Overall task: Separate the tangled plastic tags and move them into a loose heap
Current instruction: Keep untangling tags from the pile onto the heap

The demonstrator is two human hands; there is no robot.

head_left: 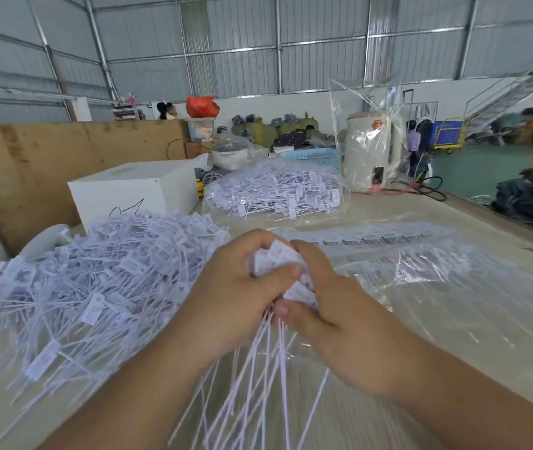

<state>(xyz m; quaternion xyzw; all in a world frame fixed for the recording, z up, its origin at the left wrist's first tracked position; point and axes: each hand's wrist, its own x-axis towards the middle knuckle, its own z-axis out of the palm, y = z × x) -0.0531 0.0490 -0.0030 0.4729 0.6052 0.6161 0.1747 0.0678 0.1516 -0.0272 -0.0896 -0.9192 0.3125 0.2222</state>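
A bundle of white plastic tags (279, 259) sits between both my hands at the centre of the view. My left hand (232, 297) grips the tag heads with its thumb curled over them. From the right side my right hand (333, 306) grips the same bundle. The long thin tails (258, 378) hang down toward me. A big loose heap of white tags (96, 280) lies on the table just left of my hands.
A clear bag full of tags (275, 193) lies behind my hands. Flat clear bags of aligned tags (421, 264) cover the table to the right. A white box (135, 190), a cream kettle in plastic (372, 151) and a blue basket (314, 156) stand at the back.
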